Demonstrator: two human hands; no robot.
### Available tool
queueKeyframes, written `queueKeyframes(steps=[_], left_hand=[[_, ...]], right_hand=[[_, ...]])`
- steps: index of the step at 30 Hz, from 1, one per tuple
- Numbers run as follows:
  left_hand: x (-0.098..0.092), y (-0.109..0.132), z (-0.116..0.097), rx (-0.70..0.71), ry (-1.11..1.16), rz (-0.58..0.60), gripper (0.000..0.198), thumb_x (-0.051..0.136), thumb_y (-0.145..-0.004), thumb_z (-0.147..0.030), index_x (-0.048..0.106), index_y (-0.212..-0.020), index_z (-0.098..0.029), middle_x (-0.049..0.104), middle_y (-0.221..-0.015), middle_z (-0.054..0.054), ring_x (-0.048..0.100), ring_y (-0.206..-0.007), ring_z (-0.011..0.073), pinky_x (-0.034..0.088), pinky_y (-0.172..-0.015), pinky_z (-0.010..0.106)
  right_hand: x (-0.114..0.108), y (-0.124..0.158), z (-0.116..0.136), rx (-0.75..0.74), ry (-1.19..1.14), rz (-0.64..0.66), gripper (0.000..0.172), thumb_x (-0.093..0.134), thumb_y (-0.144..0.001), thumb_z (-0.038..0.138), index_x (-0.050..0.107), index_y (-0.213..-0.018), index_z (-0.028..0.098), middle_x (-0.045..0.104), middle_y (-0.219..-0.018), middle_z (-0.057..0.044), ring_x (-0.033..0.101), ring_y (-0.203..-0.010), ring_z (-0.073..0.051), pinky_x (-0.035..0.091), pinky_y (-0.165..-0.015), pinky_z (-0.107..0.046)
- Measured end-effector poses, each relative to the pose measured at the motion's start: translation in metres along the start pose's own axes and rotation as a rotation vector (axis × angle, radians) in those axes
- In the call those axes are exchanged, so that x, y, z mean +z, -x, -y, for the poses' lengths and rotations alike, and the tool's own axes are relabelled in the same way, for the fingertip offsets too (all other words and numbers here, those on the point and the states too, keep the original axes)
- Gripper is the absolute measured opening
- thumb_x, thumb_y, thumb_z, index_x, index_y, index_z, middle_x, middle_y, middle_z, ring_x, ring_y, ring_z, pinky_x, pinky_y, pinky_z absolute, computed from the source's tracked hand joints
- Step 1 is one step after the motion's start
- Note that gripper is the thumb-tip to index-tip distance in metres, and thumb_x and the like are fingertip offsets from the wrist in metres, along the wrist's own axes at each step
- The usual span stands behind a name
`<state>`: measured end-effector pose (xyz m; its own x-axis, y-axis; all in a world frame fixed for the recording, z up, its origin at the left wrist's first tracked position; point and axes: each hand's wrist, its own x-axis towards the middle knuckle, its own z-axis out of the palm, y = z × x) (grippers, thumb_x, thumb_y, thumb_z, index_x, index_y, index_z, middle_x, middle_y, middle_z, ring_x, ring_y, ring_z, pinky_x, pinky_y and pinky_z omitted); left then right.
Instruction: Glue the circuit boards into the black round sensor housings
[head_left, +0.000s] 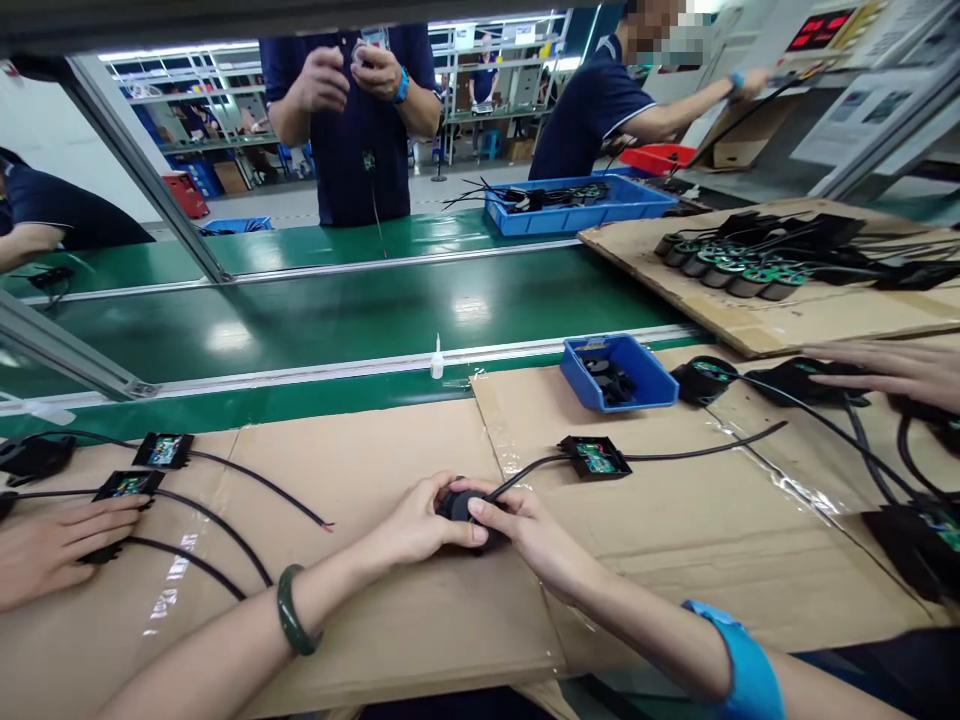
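Observation:
My left hand (pixel 420 520) and my right hand (pixel 521 525) both grip a round black housing (pixel 459 505) low over the cardboard. My left fingers wrap its far and left sides, and the right thumb presses on its top. A black cable runs from the housing to a small open black box with a green circuit board (pixel 598 457), which lies on the cardboard. From that box's far side another length of black cable (pixel 709 450) stretches right. The underside of the housing is hidden by my fingers.
A blue bin (pixel 619 375) of black parts stands beyond my hands, with a small white bottle (pixel 437 360) to its left. Co-workers' hands (pixel 56 550) handle similar boxes at both sides. Across the green conveyor (pixel 360 310) people stand near a blue tray (pixel 585 210).

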<state>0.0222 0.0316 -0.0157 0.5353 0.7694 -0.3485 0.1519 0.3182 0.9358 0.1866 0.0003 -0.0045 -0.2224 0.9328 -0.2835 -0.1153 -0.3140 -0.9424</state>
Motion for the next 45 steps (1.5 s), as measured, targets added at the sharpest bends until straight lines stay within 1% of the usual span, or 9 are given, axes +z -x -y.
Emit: queueKeyframes(steps=[6, 11, 16, 20, 26, 32, 37, 42, 45], left_hand=[[0.004, -0.003, -0.001, -0.009, 0.044, -0.018, 0.043, 0.08, -0.049, -0.016, 0.063, -0.088, -0.016, 0.065, -0.087, 0.002, 0.058, -0.087, 0.0207, 0.043, -0.079, 0.03], [0.005, -0.003, -0.003, 0.003, 0.039, -0.026, 0.04, 0.079, -0.05, -0.013, 0.064, -0.086, -0.015, 0.067, -0.087, 0.002, 0.059, -0.088, 0.0211, 0.043, -0.079, 0.03], [0.003, 0.001, -0.006, 0.027, 0.07, 0.023, 0.045, 0.08, -0.053, -0.019, 0.066, -0.096, -0.013, 0.068, -0.093, 0.005, 0.06, -0.092, 0.0228, 0.044, -0.084, 0.033], [0.003, 0.006, -0.007, 0.05, 0.117, 0.063, 0.052, 0.08, -0.06, -0.028, 0.067, -0.108, -0.013, 0.07, -0.102, 0.007, 0.061, -0.1, 0.024, 0.044, -0.09, 0.033], [0.002, 0.007, -0.011, 0.02, 0.134, 0.083, 0.055, 0.083, -0.059, -0.029, 0.069, -0.11, -0.014, 0.071, -0.102, 0.008, 0.063, -0.099, 0.0244, 0.047, -0.089, 0.034], [0.002, 0.005, -0.021, -0.056, 0.119, 0.103, 0.054, 0.085, -0.055, -0.024, 0.071, -0.106, -0.015, 0.071, -0.099, 0.007, 0.064, -0.095, 0.0233, 0.048, -0.087, 0.035], [0.005, 0.0, -0.017, -0.074, 0.113, 0.079, 0.051, 0.083, -0.055, -0.022, 0.069, -0.103, -0.014, 0.069, -0.097, 0.006, 0.062, -0.093, 0.023, 0.048, -0.083, 0.033], [0.011, 0.004, -0.011, -0.07, 0.053, 0.01, 0.05, 0.083, -0.056, -0.022, 0.058, -0.099, -0.016, 0.064, -0.095, 0.004, 0.059, -0.093, 0.0213, 0.046, -0.078, 0.03], [0.009, 0.005, -0.011, -0.077, -0.023, 0.021, 0.049, 0.082, -0.057, -0.025, 0.051, -0.095, -0.018, 0.06, -0.091, 0.002, 0.058, -0.09, 0.021, 0.046, -0.073, 0.03]], right_hand=[[0.003, 0.001, -0.002, -0.02, 0.019, -0.027, 0.049, 0.077, -0.062, 0.06, 0.078, -0.092, 0.021, 0.076, -0.102, -0.009, 0.062, -0.111, -0.033, 0.038, -0.105, -0.051], [0.007, 0.0, -0.006, -0.061, 0.013, -0.073, 0.049, 0.077, -0.061, 0.061, 0.079, -0.087, 0.021, 0.076, -0.098, -0.009, 0.064, -0.104, -0.032, 0.039, -0.105, -0.05], [0.006, 0.001, -0.008, -0.071, -0.001, -0.074, 0.049, 0.078, -0.061, 0.06, 0.078, -0.091, 0.021, 0.075, -0.102, -0.008, 0.062, -0.11, -0.031, 0.037, -0.107, -0.049], [0.002, 0.002, -0.007, -0.031, -0.023, -0.004, 0.052, 0.076, -0.063, 0.059, 0.076, -0.099, 0.021, 0.075, -0.106, -0.007, 0.063, -0.108, -0.029, 0.04, -0.105, -0.047], [-0.012, 0.006, 0.0, 0.093, -0.062, 0.171, 0.061, 0.078, -0.061, 0.056, 0.072, -0.11, 0.021, 0.074, -0.105, -0.008, 0.069, -0.094, -0.027, 0.051, -0.091, -0.048], [-0.014, 0.006, -0.003, 0.066, -0.045, 0.155, 0.054, 0.076, -0.065, 0.056, 0.073, -0.106, 0.021, 0.071, -0.113, -0.007, 0.061, -0.112, -0.029, 0.043, -0.103, -0.048], [-0.002, 0.001, -0.009, 0.014, -0.009, 0.057, 0.047, 0.068, -0.073, 0.056, 0.074, -0.105, 0.022, 0.071, -0.114, -0.006, 0.06, -0.112, -0.028, 0.038, -0.107, -0.047], [0.002, 0.004, -0.01, -0.029, 0.031, 0.009, 0.04, 0.069, -0.076, 0.051, 0.074, -0.104, 0.023, 0.07, -0.116, -0.006, 0.059, -0.115, -0.028, 0.035, -0.11, -0.045], [-0.006, 0.005, -0.008, -0.046, 0.085, 0.073, 0.044, 0.068, -0.078, 0.053, 0.072, -0.111, 0.025, 0.067, -0.125, -0.006, 0.055, -0.122, -0.027, 0.032, -0.113, -0.046]])
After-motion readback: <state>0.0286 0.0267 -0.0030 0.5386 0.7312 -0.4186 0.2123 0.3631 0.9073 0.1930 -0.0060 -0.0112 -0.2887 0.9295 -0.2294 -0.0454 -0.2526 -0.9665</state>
